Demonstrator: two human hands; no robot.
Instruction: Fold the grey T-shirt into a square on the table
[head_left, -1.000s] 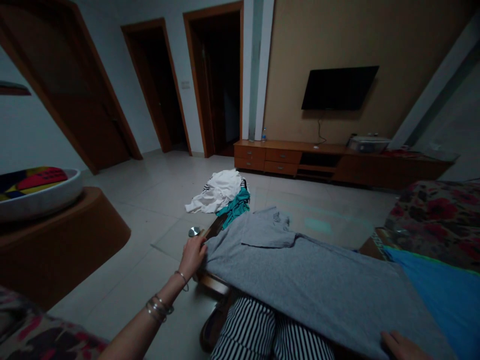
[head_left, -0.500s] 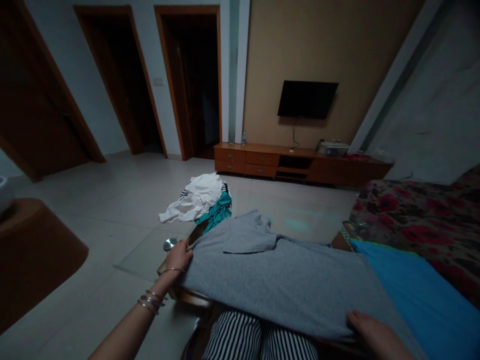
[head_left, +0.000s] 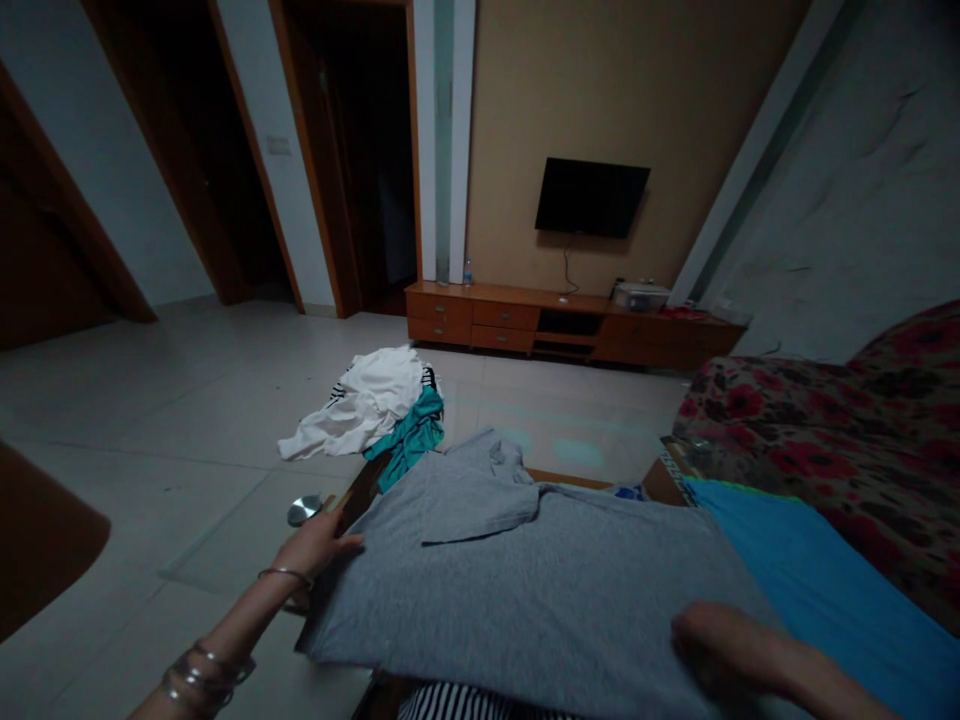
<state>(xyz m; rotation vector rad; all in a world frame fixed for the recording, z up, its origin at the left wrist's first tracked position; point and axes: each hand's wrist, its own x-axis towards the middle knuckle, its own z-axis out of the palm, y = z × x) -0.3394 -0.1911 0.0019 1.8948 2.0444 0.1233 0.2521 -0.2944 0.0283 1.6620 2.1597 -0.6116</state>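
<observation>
Grey shirt [head_left: 540, 590] lies spread; left hand [head_left: 315, 545] flat at its edge; right hand [head_left: 720, 650] flat on top.

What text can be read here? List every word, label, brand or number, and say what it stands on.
None can be read.
Grey T-shirt: plain, no print showing.
White garment: dark marks, too blurred to read.
Bottle on the TV cabinet: label too small.
TV: screen dark.
</observation>
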